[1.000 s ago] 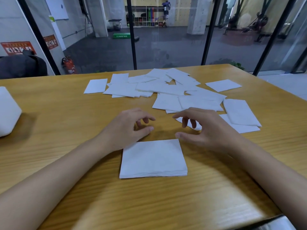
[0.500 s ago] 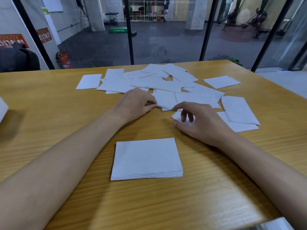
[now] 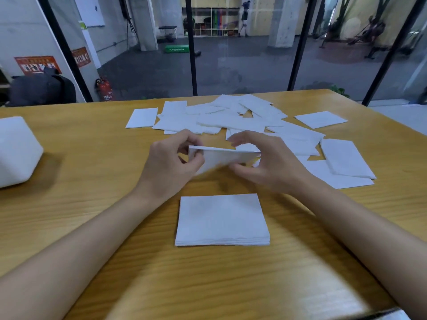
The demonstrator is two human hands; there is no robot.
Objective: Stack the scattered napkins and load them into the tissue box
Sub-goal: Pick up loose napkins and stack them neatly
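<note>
Stack (image 3: 222, 219): a squared pile of white napkins, several layers thick. The edges are flush, the layers show as fine lines along the near side, and the top sheet is flat. It lies on the wooden table (image 3: 92, 204), directly in front of the person.

Napkin (image 3: 223, 157): one white folded sheet held in the air just beyond the stack, clear of the table. It is seen nearly edge-on, its upper edge a straight pale line. The lower part is blurred and sags toward the left.

Left hand (image 3: 171, 168): beyond the stack and slightly left of it. Thumb and curled fingers pinch the napkin's left end.

Right hand (image 3: 271, 168): beyond the stack and slightly right of it. The napkin's right end sits in the fork of this hand, with the fingers arched over it and the thumb below. This is a loose hold, and the fingertip contact is blurred.

Loose napkins (image 3: 231, 120): a white heap of overlapping flat sheets at mixed angles, well beyond the stack. Single sheets lie at the heap's left and right ends. Two overlapped sheets lie beyond the stack to the right.

Tissue box (image 3: 19, 151): plain white with rounded corners, well to the left of the stack and cut off by the picture's edge. Its opening cannot be seen.
</note>
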